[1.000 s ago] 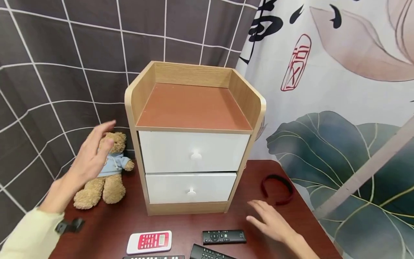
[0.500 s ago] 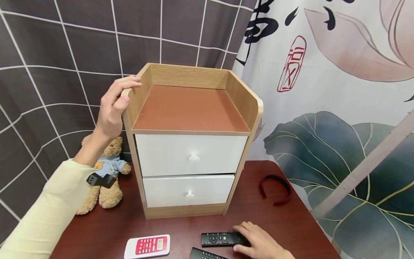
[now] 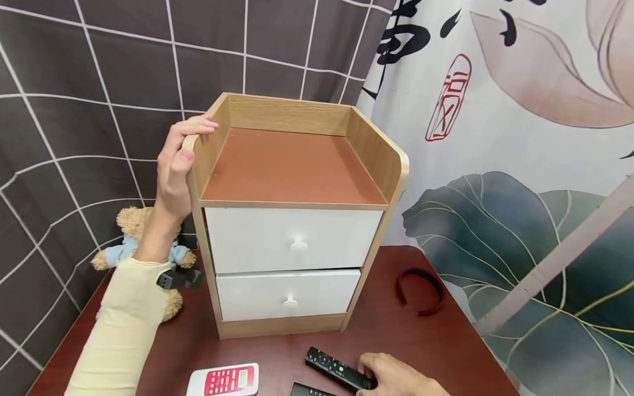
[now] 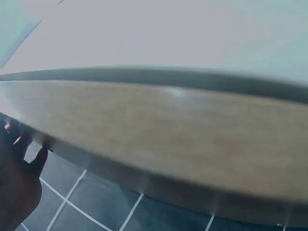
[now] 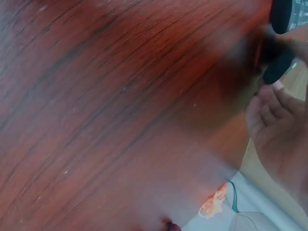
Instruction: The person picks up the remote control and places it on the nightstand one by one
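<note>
In the head view a small wood-framed cabinet with two white drawers stands upright on the dark red table. My left hand grips the upper front of its left side panel, fingers over the top edge and thumb at the front. The left wrist view shows that hand at the edge of the pale wood panel. At the front of the table, my right hand pinches the near right end of a black remote control, which lies slantwise. A second black remote is partly cut off beside it.
A white and red calculator lies at the front left. Behind my left forearm sits a teddy bear in a blue top. A dark red headband lies on the table at right, near its edge. Curtains hang behind.
My left hand has risen from beside the teddy bear to the cabinet's side panel and taken hold. My right hand has come down to the remote, pinched its end and turned it slantwise.
</note>
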